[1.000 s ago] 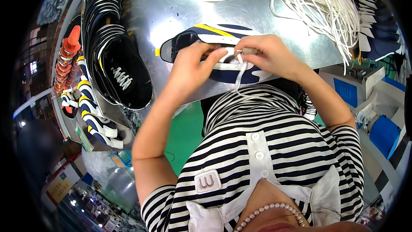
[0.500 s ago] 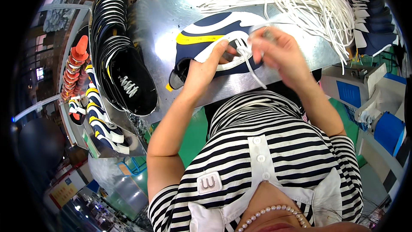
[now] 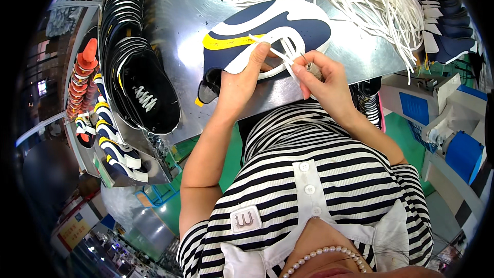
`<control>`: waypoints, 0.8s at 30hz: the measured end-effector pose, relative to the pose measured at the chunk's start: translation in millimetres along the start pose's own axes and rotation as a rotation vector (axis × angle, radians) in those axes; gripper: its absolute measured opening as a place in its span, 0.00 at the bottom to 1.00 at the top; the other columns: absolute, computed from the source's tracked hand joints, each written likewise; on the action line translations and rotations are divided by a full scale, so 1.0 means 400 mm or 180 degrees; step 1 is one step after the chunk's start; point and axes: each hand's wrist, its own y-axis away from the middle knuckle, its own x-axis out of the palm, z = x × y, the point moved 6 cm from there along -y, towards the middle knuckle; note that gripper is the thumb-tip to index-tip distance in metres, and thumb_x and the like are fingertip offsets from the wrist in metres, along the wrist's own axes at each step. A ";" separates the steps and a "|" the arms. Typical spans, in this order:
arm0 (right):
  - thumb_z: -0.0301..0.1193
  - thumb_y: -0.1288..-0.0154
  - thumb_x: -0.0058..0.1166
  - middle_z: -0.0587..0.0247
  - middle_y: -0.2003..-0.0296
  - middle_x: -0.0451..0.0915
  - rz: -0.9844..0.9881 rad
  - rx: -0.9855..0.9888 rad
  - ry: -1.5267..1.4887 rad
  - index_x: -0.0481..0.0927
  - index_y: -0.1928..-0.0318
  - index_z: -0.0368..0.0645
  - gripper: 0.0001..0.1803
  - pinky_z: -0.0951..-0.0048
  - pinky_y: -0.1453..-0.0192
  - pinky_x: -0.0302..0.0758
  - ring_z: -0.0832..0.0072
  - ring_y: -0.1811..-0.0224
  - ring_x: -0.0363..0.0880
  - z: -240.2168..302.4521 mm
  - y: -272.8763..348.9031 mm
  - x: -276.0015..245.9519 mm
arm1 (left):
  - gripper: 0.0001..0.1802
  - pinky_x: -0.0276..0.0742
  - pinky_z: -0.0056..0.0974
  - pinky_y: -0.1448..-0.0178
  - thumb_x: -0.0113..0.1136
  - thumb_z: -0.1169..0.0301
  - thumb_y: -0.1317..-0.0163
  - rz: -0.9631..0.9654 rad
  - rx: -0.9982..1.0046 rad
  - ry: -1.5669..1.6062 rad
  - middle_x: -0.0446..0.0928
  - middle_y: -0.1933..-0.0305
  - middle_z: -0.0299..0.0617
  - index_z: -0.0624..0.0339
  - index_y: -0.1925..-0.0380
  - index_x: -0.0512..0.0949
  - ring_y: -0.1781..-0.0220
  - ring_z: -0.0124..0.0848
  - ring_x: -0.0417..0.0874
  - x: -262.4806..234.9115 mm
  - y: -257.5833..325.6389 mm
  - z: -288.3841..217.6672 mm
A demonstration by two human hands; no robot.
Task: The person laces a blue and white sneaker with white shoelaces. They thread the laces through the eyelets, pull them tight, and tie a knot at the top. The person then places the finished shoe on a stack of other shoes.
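Observation:
A navy, white and yellow shoe upper (image 3: 315,27) lies on its side on the metal table, its toe to the right. My left hand (image 3: 241,83) grips it at the opening, thumb on top and fingers inside. A white shoelace (image 3: 279,54) runs through the eyelet area, one end lying across the yellow stripe near my left thumb. My right hand (image 3: 323,78) pinches the lace close to the eyelets. Against the right palm sits a short tan handle (image 3: 314,71) with a thin metal tip, partly covered by the fingers.
A large bundle of white laces (image 3: 360,0) covers the back right of the metal table (image 3: 180,15). Nested black shoe uppers (image 3: 149,90) stand in a long row at left. More navy uppers (image 3: 446,38) are stacked at far right. Orange-lined uppers (image 3: 85,67) stand beyond the left edge.
My right hand has come down and inward and now pinches the lace at the eyelets. A lace end now lies across the yellow stripe. The left hand keeps its grip.

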 end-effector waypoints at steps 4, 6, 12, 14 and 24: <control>0.26 0.32 0.58 0.74 0.82 0.74 -0.0122 -0.0366 0.0327 0.79 0.62 0.38 0.04 0.83 0.77 0.65 0.89 0.81 0.70 0.002 0.011 -0.002 | 0.15 0.75 0.29 0.68 0.63 0.62 0.33 -0.0072 -0.0190 0.0243 0.83 0.66 0.41 0.66 0.63 0.81 0.72 0.25 0.82 0.006 -0.002 -0.011; 0.25 0.33 0.58 0.71 0.82 0.76 -0.0119 -0.0524 0.0590 0.79 0.61 0.37 0.04 0.82 0.77 0.66 0.87 0.82 0.71 0.003 0.019 -0.006 | 0.14 0.75 0.29 0.68 0.64 0.63 0.35 -0.0073 0.0033 0.0375 0.83 0.68 0.41 0.66 0.63 0.81 0.72 0.25 0.82 0.012 -0.008 -0.014; 0.31 0.37 0.65 0.68 0.73 0.80 0.0087 -0.0746 0.1404 0.77 0.54 0.41 0.14 0.78 0.73 0.71 0.81 0.79 0.73 0.024 0.044 -0.014 | 0.11 0.73 0.27 0.68 0.71 0.67 0.41 -0.0122 -0.0053 0.0103 0.82 0.73 0.35 0.65 0.69 0.83 0.73 0.21 0.79 0.013 -0.014 -0.017; 0.34 0.40 0.68 0.64 0.64 0.80 0.0060 -0.0718 0.1012 0.74 0.50 0.43 0.21 0.78 0.71 0.71 0.80 0.74 0.74 0.041 0.052 -0.030 | 0.10 0.72 0.27 0.69 0.71 0.68 0.42 -0.0168 0.0030 -0.0048 0.81 0.73 0.34 0.64 0.69 0.83 0.73 0.19 0.78 0.016 -0.012 -0.016; 0.29 0.34 0.58 0.52 0.71 0.84 -0.0199 -0.1698 0.1786 0.76 0.58 0.36 0.10 0.69 0.68 0.77 0.61 0.71 0.84 0.120 -0.030 -0.040 | 0.10 0.77 0.26 0.66 0.72 0.75 0.44 -0.0060 0.0315 0.0127 0.83 0.66 0.36 0.66 0.63 0.83 0.69 0.21 0.81 0.042 -0.013 -0.022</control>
